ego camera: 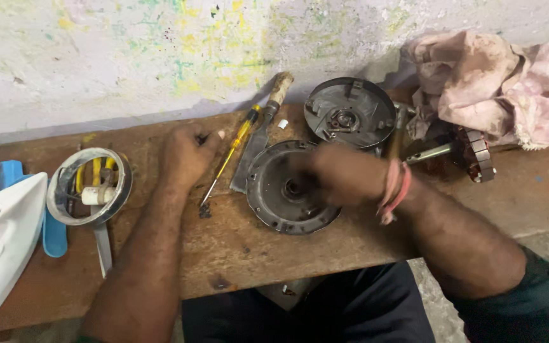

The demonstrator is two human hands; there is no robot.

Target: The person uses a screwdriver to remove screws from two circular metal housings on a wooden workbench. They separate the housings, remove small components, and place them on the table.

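My right hand lies blurred over the round metal cover at the bench's front edge, fingers at its centre; I cannot tell their spread. My left hand is curled beside the yellow screwdriver, which runs diagonally, tip toward me.

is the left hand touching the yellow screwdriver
Cannot tell. In the head view the left hand sits right beside the yellow screwdriver, but motion blur hides any contact or gap.
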